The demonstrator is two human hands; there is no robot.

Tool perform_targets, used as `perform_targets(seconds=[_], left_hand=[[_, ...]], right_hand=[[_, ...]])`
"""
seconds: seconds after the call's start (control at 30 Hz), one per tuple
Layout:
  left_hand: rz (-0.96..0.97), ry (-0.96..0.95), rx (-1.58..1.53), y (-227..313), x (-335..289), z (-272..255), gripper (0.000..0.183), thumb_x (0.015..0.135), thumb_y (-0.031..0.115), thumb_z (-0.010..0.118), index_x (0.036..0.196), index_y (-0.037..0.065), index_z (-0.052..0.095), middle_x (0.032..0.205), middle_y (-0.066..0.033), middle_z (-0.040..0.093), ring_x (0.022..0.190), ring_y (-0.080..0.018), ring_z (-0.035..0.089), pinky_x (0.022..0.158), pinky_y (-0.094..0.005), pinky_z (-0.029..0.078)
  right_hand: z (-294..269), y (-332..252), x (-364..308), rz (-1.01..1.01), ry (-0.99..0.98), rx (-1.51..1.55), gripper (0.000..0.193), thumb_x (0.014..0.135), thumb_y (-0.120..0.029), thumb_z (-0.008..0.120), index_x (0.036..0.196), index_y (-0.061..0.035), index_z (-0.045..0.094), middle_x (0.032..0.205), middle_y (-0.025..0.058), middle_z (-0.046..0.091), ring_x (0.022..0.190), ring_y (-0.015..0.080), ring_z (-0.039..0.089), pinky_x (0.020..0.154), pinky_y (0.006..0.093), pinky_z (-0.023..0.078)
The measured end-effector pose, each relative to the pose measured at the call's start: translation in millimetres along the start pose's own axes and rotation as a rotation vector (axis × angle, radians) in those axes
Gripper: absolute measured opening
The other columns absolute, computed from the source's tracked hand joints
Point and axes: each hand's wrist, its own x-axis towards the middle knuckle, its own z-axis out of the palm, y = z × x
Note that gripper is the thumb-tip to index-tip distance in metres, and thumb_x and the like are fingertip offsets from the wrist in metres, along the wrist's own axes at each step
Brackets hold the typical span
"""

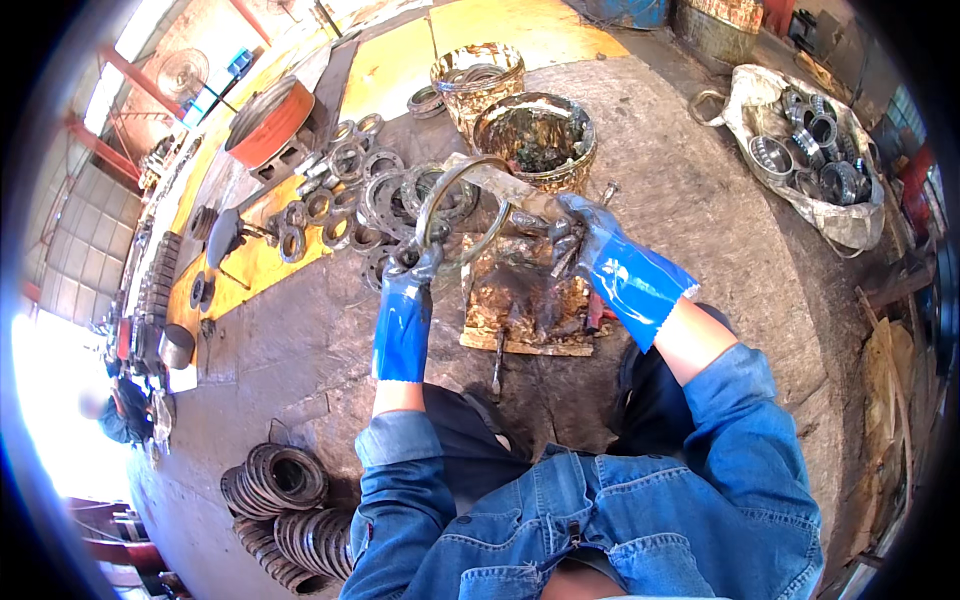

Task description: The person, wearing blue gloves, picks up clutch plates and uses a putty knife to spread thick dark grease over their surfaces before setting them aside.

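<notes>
My left hand (408, 275), in a blue rubber glove blackened at the fingers, is closed on a large metal ring (431, 205) held up in front of me. My right hand (588, 232), gloved alike, is closed around a flat, pale, scraper-like tool (497, 184); its exact kind is unclear. The tool's wide end reaches across the ring's opening. Below both hands sits a greasy brown block (525, 295) on a wooden board (525, 345). Just beyond it stands a grease-caked bucket (560, 180) with dark matter inside.
A second smeared bucket (478, 102) holds rings. Loose metal rings (385, 200) lie ahead to the left, near an orange drum (275, 125). A white sack (850, 215) of bearings is at right. Ring stacks (285, 475) stand lower left. Another person (125, 415) is far left.
</notes>
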Motion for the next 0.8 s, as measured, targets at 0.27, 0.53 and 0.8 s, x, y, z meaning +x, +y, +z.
perform_targets(seconds=[0.27,0.53,0.8], left_hand=[[-0.147,-0.236,0.290,-22.3,5.5,-35.0,0.030,0.085,0.003,0.068,0.114,0.001,0.061,0.098,-0.0034,0.064,0.080,-0.0106,0.060,0.071,-0.0216,0.050],[0.150,-0.192,0.655,54.7,43.2,12.8,0.043,0.083,0.018,0.073,0.118,-0.003,0.058,0.102,-0.0105,0.066,0.092,-0.0161,0.062,0.078,-0.0278,0.051],[0.104,-0.516,1.835,100.4,77.5,158.1,0.046,0.075,0.045,0.071,0.101,0.006,0.070,0.102,-0.0198,0.067,0.100,-0.0356,0.064,0.085,-0.0396,0.051]], right_hand=[[-7.4,8.7,1.7,-0.082,-0.003,-0.150,0.037,0.091,-0.018,0.058,0.125,-0.0049,0.056,0.105,0.0120,0.065,0.069,0.0189,0.062,0.050,0.0297,0.050],[6.4,13.6,-12.0,-0.095,0.063,-0.191,0.034,0.092,-0.017,0.058,0.123,-0.0030,0.059,0.110,0.0097,0.066,0.091,0.0215,0.064,0.076,0.0375,0.057],[-26.5,17.0,20.9,-0.136,0.033,-0.351,0.023,0.087,-0.015,0.065,0.107,-0.0048,0.068,0.093,0.0063,0.069,0.075,0.0153,0.065,0.057,0.0298,0.053]])
